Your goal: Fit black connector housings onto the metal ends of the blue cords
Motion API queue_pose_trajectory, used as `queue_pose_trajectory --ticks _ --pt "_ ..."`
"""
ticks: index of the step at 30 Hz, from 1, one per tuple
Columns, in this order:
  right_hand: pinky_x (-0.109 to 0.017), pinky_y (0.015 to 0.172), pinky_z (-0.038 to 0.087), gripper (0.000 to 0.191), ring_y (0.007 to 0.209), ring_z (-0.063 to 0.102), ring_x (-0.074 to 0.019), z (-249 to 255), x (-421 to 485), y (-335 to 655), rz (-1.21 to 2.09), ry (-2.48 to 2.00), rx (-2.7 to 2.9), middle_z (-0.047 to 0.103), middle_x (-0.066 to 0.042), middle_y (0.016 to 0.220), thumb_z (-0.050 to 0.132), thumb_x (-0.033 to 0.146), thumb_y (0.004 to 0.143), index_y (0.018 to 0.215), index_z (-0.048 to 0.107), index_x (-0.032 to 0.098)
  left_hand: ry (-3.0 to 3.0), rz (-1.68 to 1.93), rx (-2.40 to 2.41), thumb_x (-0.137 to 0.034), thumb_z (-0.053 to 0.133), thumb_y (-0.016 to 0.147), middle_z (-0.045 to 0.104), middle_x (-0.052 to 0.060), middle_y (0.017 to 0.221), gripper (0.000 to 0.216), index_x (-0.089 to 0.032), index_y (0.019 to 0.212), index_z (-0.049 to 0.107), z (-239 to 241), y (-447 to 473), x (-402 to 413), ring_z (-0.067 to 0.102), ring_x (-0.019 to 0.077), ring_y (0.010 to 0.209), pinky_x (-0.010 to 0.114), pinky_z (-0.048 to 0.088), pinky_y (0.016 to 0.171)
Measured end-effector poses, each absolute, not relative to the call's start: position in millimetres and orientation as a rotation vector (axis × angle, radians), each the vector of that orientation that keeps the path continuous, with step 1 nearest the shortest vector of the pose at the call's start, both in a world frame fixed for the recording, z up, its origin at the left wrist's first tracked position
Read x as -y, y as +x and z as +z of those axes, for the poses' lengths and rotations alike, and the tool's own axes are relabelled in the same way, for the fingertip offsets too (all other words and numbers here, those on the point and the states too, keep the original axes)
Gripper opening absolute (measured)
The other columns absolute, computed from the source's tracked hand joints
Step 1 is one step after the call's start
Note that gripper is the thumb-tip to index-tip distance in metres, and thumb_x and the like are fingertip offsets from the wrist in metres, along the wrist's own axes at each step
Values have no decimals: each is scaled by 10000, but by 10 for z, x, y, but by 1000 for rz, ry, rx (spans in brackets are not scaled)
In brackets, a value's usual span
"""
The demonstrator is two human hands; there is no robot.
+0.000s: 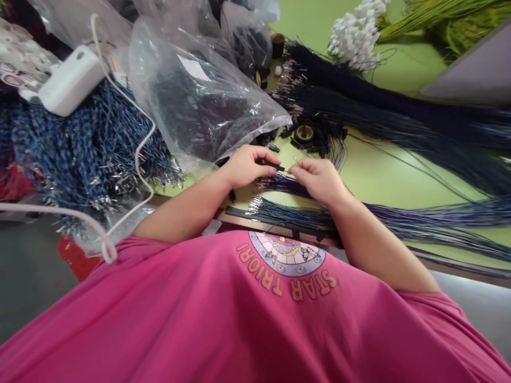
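My left hand [249, 166] pinches a small black connector housing [275, 166] between thumb and fingers. Close to its right side, my right hand [315, 178] has thumb and fingertips pressed together on what looks like a thin wire end, too small to make out well. The two hands face each other with a narrow gap between them. Below them lie bundles of dark blue wires [287, 185] with metal terminals [255, 204] at their left ends. Several loose black connectors [272, 147] are scattered just beyond my left hand.
A clear plastic bag [191, 101] of dark parts stands behind my left hand. Further left are twisted blue wires [80, 143], a white device [74, 80] and its cable [138, 154]. Tape [304, 133], thick dark wire bundles [379, 101] and white connectors [355, 34] lie beyond my right hand.
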State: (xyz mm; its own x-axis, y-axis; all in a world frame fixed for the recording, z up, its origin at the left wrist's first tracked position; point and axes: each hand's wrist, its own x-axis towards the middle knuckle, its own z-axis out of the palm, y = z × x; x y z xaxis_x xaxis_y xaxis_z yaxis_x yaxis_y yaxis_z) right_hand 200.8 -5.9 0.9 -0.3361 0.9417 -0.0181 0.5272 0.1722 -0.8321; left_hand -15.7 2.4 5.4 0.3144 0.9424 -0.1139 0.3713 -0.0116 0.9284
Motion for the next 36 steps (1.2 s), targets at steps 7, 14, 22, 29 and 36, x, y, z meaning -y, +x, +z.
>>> queue_pose_trajectory --ticks 7,14,22,29,36 --pt "-345 803 443 229 882 629 -233 -110 -64 2000 672 -1482 2425 713 -111 958 559 235 813 899 757 158 1748 560 -1235 -232 731 678 744 27 865 243 -155 906 770 125 -298 -78 643 123 771 286 501 803" --pt "-307 717 399 209 783 582 -189 -130 -31 1969 660 -1422 2408 698 -89 865 497 188 813 808 703 151 1700 557 -1227 -236 730 670 737 30 872 247 -148 899 759 147 -279 -66 644 123 775 290 513 810" --pt "-259 595 380 164 589 494 -116 29 1 2114 1053 -1334 1958 627 9 644 627 243 717 812 723 151 1573 612 -1166 -228 760 657 722 24 881 252 -149 895 742 108 -293 -77 630 107 767 286 510 821" --pt "-275 588 381 181 600 510 -123 88 105 2070 1045 -1320 1844 660 -14 669 665 310 747 788 760 162 1310 660 -1140 -195 756 650 684 10 791 294 -151 939 722 69 -223 -18 545 63 595 223 446 602" --pt "-270 555 354 185 565 478 -111 115 134 2063 1117 -1354 1725 603 3 590 678 324 737 693 725 151 1114 713 -1098 -204 755 612 604 -15 664 296 -165 898 693 30 -160 -13 418 39 473 211 281 474"
